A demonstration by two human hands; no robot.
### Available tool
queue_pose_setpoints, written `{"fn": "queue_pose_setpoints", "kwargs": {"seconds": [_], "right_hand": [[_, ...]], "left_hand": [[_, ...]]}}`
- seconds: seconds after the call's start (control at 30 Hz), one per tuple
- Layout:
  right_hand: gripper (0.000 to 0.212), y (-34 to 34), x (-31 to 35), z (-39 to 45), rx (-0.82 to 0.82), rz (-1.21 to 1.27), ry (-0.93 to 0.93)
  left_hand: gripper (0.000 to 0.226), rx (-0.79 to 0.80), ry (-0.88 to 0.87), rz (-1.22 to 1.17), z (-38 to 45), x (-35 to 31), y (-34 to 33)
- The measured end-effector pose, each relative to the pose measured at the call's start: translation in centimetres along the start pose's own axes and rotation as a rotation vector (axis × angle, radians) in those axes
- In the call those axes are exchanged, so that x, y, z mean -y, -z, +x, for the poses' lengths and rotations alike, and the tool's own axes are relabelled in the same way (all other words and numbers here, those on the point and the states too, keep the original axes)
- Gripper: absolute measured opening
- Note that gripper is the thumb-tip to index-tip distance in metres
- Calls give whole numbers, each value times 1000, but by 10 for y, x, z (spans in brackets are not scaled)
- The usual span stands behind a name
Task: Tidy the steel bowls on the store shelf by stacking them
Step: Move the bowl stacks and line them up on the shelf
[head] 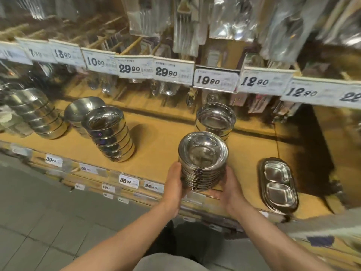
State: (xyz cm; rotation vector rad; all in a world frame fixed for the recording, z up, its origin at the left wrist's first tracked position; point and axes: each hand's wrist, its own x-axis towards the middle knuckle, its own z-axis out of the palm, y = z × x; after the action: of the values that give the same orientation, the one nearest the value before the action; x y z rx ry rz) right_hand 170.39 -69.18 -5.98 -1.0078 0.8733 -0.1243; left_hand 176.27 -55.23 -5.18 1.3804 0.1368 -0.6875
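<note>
At shelf front edge: both hands carry a stack of steel bowls [203, 163], near the edge, ahead of the body
left hand [174, 185]: palm flat on the stack's left side, fingertips hidden behind it, so curl cannot be told for sure; reads as wrapped round the lower bowls
right hand [230, 189]: cups the right side and base, fingers under or behind the stack, mostly hidden; gripping, not loose
held stack: many shallow bowls nested, mouths up, top bowl's opening facing the camera
stack axis: long axis near vertical, slight lean toward the upper left; rims look even
contact: cannot tell if the base touches the shelf board [156, 149] or hangs just above it
step in hand: my read, moving or setting down a finished stack
next move: needs a level base and both hands easing off together; a lean could let the rims slip
just right: divided steel tray [278, 187] lies flat near the front edge, apart from the stack
just behind: short stack [215, 120], mouths up, close to the held one; likely merge target
left, mid shelf: tall stack [109, 133], leans a bit left
further left: loose bowl [83, 109] tilted behind it, then another leaning stack [37, 114]
far: price tags [215, 80] on the upper rail, packaged goods blurred above
</note>
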Motion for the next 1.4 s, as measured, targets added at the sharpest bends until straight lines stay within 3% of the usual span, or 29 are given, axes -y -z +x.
{"fn": "queue_pose_setpoints", "kwargs": {"seconds": [0.23,0.37,0.53,0.87,1.17,1.4], "right_hand": [[42,60,21,-11,13,11,53],[38,75,30,-16,20,-2,37],[28,69,39,-21,-23,-5,-5],[19,57,35,-14,-115,11,12],[37,61,42,-4,-102,-42,28],[53,65,44,-9,-74,-39,8]], "left_hand": [[38,210,138,81,1,0,-31],[24,239,182,101,8,-17,-33],[39,304,310,125,11,-37,-43],[41,288,252,101,16,-35,-46],[35,247,240,143,22,-30,-48],[48,248,251,128,20,-29,-50]]}}
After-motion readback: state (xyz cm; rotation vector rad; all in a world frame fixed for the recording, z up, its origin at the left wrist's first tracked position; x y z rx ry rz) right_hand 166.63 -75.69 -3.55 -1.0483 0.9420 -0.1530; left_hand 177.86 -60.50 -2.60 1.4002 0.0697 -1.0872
